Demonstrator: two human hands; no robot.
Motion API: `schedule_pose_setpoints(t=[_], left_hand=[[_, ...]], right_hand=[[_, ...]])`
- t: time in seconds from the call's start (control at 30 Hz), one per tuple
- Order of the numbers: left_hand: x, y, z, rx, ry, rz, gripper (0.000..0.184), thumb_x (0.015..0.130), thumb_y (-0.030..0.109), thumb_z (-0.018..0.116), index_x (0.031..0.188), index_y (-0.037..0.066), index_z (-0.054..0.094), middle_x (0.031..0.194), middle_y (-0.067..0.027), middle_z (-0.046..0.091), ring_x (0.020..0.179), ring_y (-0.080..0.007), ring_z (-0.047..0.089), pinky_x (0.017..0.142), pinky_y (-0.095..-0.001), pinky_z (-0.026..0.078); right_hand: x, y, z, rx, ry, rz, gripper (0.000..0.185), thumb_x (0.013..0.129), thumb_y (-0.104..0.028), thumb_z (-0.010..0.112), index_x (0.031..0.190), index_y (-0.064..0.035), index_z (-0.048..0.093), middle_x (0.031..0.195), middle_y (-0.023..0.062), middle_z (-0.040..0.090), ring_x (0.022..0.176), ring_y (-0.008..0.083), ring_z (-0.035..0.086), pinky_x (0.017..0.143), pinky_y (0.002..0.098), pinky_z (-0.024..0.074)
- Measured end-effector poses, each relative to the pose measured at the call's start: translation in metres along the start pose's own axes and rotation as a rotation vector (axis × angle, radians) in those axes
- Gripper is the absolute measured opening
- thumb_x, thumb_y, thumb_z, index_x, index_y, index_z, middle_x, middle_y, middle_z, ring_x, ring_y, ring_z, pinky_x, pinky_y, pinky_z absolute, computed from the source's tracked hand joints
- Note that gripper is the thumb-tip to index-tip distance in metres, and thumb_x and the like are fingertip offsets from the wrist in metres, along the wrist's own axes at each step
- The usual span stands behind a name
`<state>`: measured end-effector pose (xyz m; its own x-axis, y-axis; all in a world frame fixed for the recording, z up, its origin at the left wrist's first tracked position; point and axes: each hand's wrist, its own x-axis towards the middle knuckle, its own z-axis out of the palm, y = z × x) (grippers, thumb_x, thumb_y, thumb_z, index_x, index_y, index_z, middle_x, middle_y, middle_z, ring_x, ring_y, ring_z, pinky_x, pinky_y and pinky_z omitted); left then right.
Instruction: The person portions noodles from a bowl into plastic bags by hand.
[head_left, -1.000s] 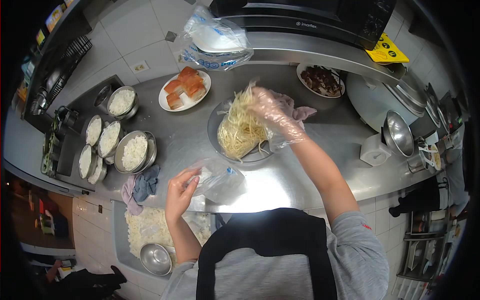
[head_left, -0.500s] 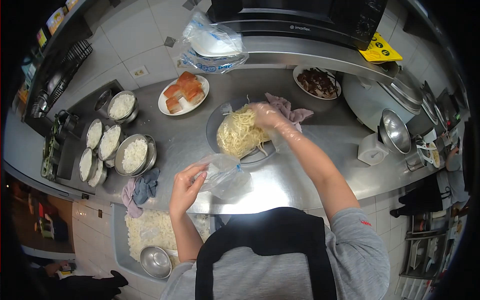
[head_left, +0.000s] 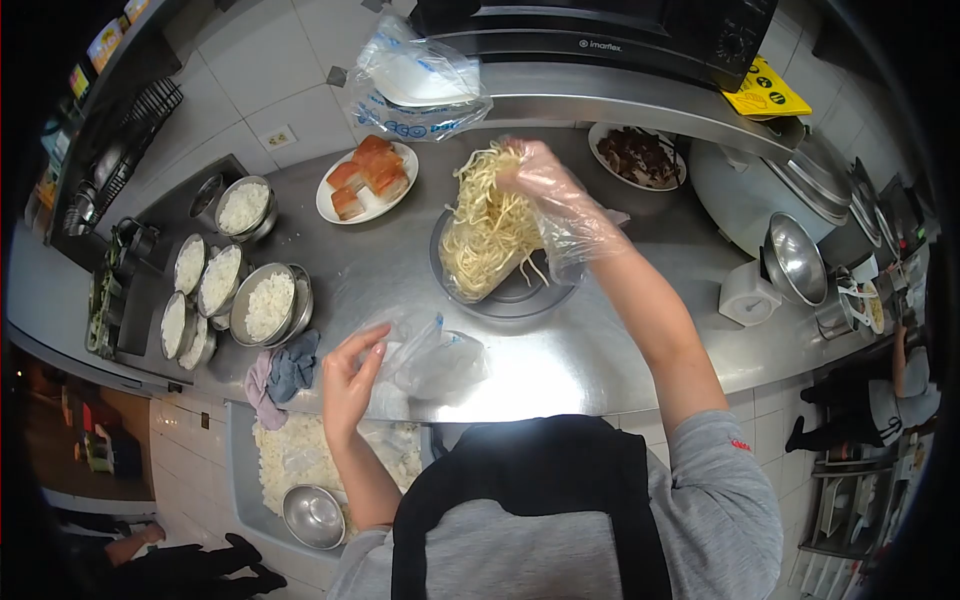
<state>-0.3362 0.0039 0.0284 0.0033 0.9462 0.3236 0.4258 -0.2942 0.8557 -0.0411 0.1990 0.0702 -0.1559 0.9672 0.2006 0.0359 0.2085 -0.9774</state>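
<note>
My right hand (head_left: 540, 175), in a clear plastic glove, is closed on a clump of pale noodles (head_left: 485, 235). The clump is raised, its strands hanging down over the round grey plate (head_left: 520, 306); whether its lower end still touches the plate I cannot tell. Bare and lower to the left, my left hand (head_left: 350, 378) pinches the edge of a clear plastic bag (head_left: 445, 362) between thumb and fingers. That bag droops above the steel counter, in front of the plate.
Several metal bowls of rice (head_left: 268, 308) stand at left, beside crumpled cloths (head_left: 290, 368). Behind are a plate of browned pieces (head_left: 398, 203) and a plate of dark food (head_left: 662, 184). A white scale (head_left: 745, 300) is at right; a rice tub (head_left: 240, 470) sits below the counter.
My right hand has lifted the noodles up off the plate, and the plate has shifted slightly right. My left hand has moved a little left and down with the bag.
</note>
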Motion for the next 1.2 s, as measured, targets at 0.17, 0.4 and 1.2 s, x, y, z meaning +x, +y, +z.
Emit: schedule_pose_setpoints(t=[0.17, 0.4, 1.2], left_hand=[[0.033, -0.014, 0.018, 0.350, -0.150, -0.207, 0.023, 0.082, 0.018, 0.062, 0.091, -0.002, 0.067, 0.084, -0.0166, 0.067, 0.069, -0.0255, 0.063, 0.066, -0.0334, 0.047], [0.074, -0.021, 0.010, 0.815, 0.077, 0.014, 0.025, 0.080, 0.024, 0.064, 0.094, 0.002, 0.065, 0.102, -0.0153, 0.060, 0.093, -0.0324, 0.057, 0.075, -0.0403, 0.047], [0.108, -0.074, 0.106, 0.605, 0.018, 0.163, 0.015, 0.073, 0.019, 0.069, 0.075, 0.005, 0.070, 0.109, -0.0131, 0.058, 0.101, -0.0317, 0.051, 0.082, -0.0447, 0.040]], right_hand=[[-0.014, 0.051, -0.016, -0.772, -0.141, 0.236, 0.057, 0.066, -0.016, 0.070, 0.117, 0.0030, 0.054, 0.116, 0.0200, 0.059, 0.111, 0.0278, 0.055, 0.091, 0.0334, 0.0438], [-0.031, 0.027, -0.019, -1.171, -0.270, 0.035, 0.063, 0.063, -0.021, 0.073, 0.122, -0.0064, 0.054, 0.117, 0.0175, 0.059, 0.112, 0.0313, 0.055, 0.095, 0.0390, 0.0437], [-0.015, 0.044, 0.032, -1.395, -0.438, 0.157, 0.037, 0.063, -0.014, 0.065, 0.098, -0.0066, 0.070, 0.102, 0.0157, 0.067, 0.103, 0.0329, 0.061, 0.100, 0.0541, 0.0323]])
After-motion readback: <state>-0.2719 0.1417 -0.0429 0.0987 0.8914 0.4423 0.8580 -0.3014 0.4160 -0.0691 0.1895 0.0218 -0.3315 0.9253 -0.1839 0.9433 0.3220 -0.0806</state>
